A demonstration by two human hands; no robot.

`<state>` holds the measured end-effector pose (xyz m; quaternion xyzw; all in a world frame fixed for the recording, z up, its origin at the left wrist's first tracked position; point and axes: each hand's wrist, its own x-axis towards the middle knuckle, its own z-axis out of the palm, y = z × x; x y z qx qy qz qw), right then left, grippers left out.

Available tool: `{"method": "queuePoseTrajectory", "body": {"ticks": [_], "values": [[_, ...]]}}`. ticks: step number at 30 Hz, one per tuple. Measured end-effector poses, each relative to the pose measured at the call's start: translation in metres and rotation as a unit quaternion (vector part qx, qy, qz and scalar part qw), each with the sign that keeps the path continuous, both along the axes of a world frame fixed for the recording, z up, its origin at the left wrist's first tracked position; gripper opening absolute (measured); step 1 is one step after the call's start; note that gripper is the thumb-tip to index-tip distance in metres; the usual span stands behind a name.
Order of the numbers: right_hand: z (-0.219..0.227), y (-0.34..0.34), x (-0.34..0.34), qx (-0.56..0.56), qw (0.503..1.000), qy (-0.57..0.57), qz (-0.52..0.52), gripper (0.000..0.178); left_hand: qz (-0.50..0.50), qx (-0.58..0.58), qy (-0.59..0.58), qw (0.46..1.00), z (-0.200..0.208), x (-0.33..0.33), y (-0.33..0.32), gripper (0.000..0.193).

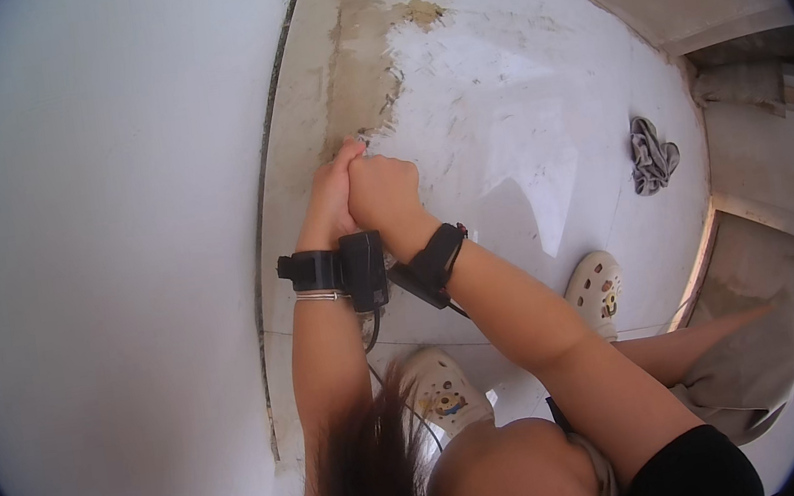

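Note:
My left hand (330,200) and my right hand (386,193) are pressed together, fingers closed, low over the floor (500,116) close to the white wall (104,284). A small grey thing (361,140) pokes out beyond the fingertips and touches the floor where a brown stain meets a white smeared patch. Most of it is hidden inside the hands, so I cannot tell what it is. Each wrist carries a black strap, and a black box (364,270) sits on the left one.
A crumpled grey cloth (653,155) lies on the floor to the right. My two pale clogs (443,393) (594,285) stand on the tiles below my arms. A step or ledge (755,174) borders the floor at the right.

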<state>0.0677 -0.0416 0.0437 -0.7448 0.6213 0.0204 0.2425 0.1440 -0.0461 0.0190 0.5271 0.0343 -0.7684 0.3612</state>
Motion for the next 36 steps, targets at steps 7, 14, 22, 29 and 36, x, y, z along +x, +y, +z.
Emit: {"method": "queuePoseTrajectory", "body": {"ticks": [7, 14, 22, 29, 36], "values": [[0.003, 0.046, -0.013, 0.040, 0.999, 0.003, -0.019, 0.008, 0.017, -0.007, -0.074, 0.997, 0.009, -0.017, 0.044, 0.031], [-0.003, 0.005, -0.001, -0.019, 1.000, -0.004, 0.023, 0.009, 0.014, -0.030, -0.054, 0.998, 0.002, -0.003, 0.007, 0.032], [0.003, 0.043, -0.004, 0.004, 1.000, -0.002, 0.029, 0.015, 0.004, -0.020, -0.062, 0.998, 0.008, -0.006, 0.049, 0.035], [0.022, -0.002, 0.009, 0.068, 0.997, -0.032, 0.035, 0.016, -0.037, 0.078, 0.076, 0.993, 0.019, 0.017, 0.006, 0.029], [0.015, 0.009, -0.004, 0.081, 0.993, -0.064, -0.053, 0.013, -0.174, 0.136, -0.011, 0.975, 0.040, -0.001, -0.003, 0.029]]}}
